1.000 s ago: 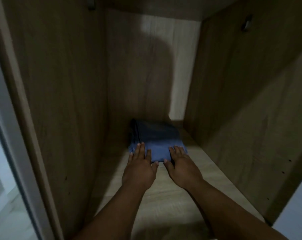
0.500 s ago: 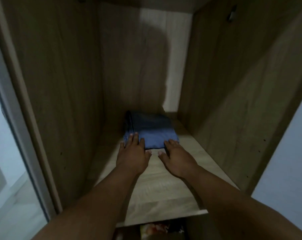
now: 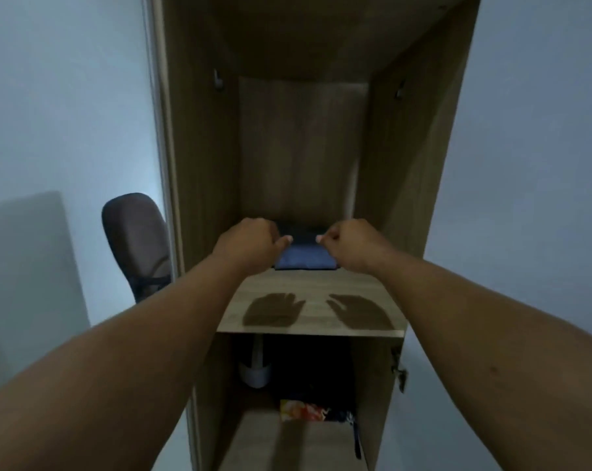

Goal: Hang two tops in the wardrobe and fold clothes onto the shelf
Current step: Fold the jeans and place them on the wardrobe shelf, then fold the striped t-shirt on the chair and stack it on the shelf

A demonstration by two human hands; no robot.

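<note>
A folded blue garment (image 3: 304, 258) lies on the wooden shelf (image 3: 311, 326) deep inside the open wardrobe, with a darker folded piece behind it. My left hand (image 3: 250, 241) and my right hand (image 3: 347, 241) hover in front of it, lifted off the shelf, fingers curled into loose fists with nothing in them. Their shadows fall on the shelf's front part. No hanging tops are in view.
Two small hooks (image 3: 218, 82) sit high on the wardrobe's side walls. Below the shelf a lower compartment holds a white object (image 3: 255, 368) and a colourful packet (image 3: 303, 410). A brown office chair (image 3: 136, 239) stands left of the wardrobe against the pale wall.
Both hands left the blue garment, lifted off the shelf and curled shut. My view pulled back out of the wardrobe, so its full frame, the chair and the lower compartment now show.
</note>
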